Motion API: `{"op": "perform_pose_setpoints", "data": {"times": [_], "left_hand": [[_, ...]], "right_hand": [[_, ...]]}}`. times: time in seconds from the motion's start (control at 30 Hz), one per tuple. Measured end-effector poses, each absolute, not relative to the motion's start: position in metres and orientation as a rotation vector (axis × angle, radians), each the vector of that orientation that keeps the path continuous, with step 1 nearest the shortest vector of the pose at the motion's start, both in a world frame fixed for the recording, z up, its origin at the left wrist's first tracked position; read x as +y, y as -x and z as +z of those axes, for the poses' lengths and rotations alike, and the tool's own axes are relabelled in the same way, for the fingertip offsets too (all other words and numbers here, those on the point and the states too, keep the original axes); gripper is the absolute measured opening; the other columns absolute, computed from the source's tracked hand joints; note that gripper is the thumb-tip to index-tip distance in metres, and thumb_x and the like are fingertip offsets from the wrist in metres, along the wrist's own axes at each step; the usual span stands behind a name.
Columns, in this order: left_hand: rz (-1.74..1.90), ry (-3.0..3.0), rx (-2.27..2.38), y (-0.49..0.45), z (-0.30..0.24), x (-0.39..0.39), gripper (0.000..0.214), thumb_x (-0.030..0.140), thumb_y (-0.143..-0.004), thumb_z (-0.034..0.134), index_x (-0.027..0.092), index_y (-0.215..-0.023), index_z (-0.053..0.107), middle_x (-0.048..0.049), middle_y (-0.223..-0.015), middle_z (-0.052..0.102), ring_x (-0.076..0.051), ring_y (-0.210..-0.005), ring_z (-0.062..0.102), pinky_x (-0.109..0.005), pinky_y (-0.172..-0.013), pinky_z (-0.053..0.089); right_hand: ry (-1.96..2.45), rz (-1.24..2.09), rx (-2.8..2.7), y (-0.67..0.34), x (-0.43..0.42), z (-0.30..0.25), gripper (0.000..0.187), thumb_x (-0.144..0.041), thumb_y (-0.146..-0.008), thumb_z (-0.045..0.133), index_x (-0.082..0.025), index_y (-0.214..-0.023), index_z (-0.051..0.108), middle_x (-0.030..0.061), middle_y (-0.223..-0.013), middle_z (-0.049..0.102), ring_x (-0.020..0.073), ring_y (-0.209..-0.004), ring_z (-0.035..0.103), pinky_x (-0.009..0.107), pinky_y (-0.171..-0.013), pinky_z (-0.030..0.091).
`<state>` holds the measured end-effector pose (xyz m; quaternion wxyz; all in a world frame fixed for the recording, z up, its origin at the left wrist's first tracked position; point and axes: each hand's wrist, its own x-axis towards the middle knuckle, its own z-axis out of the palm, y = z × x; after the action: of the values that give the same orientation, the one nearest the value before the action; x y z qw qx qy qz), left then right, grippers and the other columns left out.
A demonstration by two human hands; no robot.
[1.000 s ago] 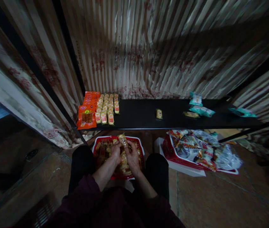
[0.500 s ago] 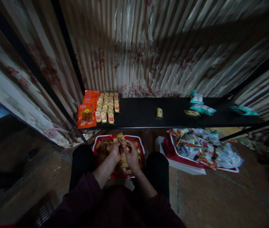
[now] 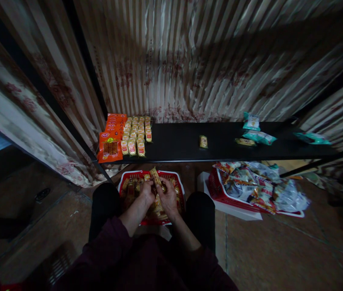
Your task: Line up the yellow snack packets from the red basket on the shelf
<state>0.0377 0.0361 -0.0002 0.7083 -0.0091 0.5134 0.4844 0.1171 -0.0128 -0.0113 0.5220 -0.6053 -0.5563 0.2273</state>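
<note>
"Striped, flowered curtain (image 3: 171,72) noted as backdrop. What stands before it?"

"One long black shelf (image 3: 174,141). Below its front edge sits a red basket (image 3: 131,174), filled with wrapped packets."

"Anything set out in order?"

"Rows of yellow packets (image 3: 134,135), upper left of the basket, on the shelf's left part."

"State of the hands?"

"Right hand (image 3: 169,196): thumb and fingers closed on the work. Left hand (image 3: 147,193): fingers curled at its lower end; whether they grip, I cannot tell."

"And the work itself?"

"A slim wrapped packet (image 3: 154,175), tilted, its upper end standing clear of the fingers, over the basket's far side. Its print is too small to read."

"Recommendation?"

"In my judgement, light pressure along the sides, since hard squeezing could crush the contents. Any turning is best done above the basket, where a slip would land among the others."
</note>
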Motion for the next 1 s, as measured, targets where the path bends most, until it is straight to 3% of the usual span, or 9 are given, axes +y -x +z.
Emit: {"op": "perform_pose_setpoints", "data": {"times": [0.5, 1.0], "left_hand": [[1.036, 0.017, 1.090, -0.036, 0.004, 0.031, 0.016, 0.002, -0.064, 0.051, 0.015, -0.066, 0.059, -0.0009, -0.058, 0.058, -0.013, -0.056, 0.056, -0.025, -0.061, 0.046], [1.060, -0.087, 1.106, -0.036, 0.006, 0.024, 0.013, 0.005, -0.058, 0.064, 0.016, -0.062, 0.057, 0.0026, -0.052, 0.057, -0.011, -0.052, 0.056, -0.024, -0.061, 0.045]], "right_hand": [[1.510, 0.528, -1.311, -0.118, -0.015, -0.019, 0.027, -0.032, -0.085, 0.049, -0.021, -0.105, 0.064, 0.0086, -0.106, 0.068, 0.0232, -0.102, 0.061, 0.043, -0.095, 0.045], [1.574, 0.341, -1.415, -0.123, -0.016, -0.018, 0.034, -0.016, -0.079, 0.043, -0.022, -0.101, 0.068, 0.0077, -0.108, 0.066, 0.0237, -0.106, 0.055, 0.045, -0.098, 0.041]]}}
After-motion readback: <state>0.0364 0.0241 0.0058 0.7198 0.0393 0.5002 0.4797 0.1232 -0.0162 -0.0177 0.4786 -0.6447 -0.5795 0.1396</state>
